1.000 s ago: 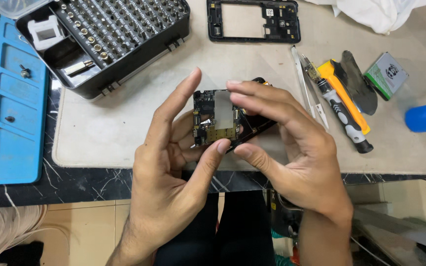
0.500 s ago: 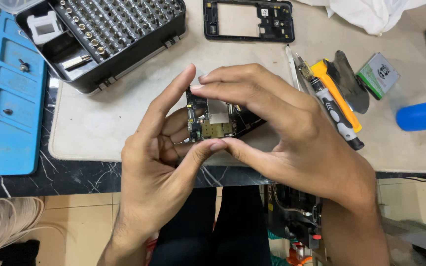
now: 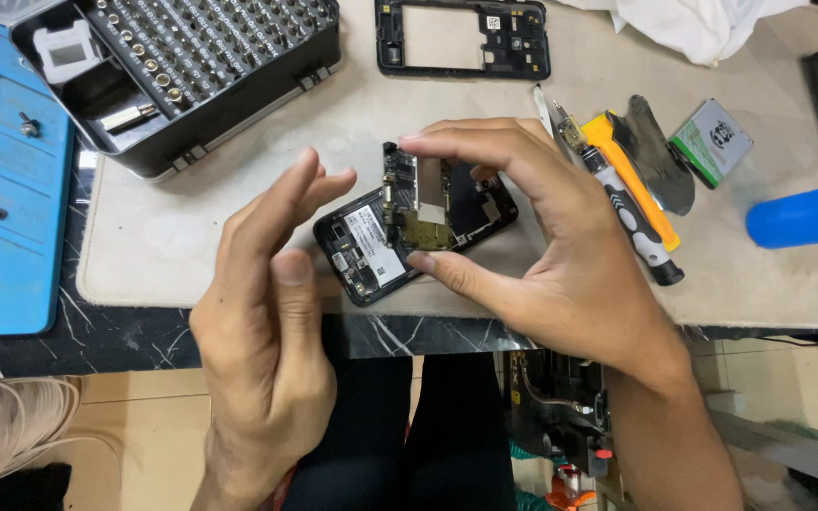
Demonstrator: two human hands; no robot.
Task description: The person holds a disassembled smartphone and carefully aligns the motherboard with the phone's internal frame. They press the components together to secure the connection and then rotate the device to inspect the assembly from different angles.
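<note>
My right hand point(image 3: 560, 255) pinches the circuit board point(image 3: 418, 203) (thumb below, fingers above) over the phone point(image 3: 371, 248). My left hand point(image 3: 267, 312) hangs open beside it, holding nothing.

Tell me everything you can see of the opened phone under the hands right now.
The opened phone lies flat and slanted on the beige mat, back cover off. A black frame surrounds a battery with a white label, green and gold circuit boards and metal shields. The right hand pinches the board section between thumb and fingers. The left hand hovers open beside its lower-left corner, seemingly not touching it.
</note>
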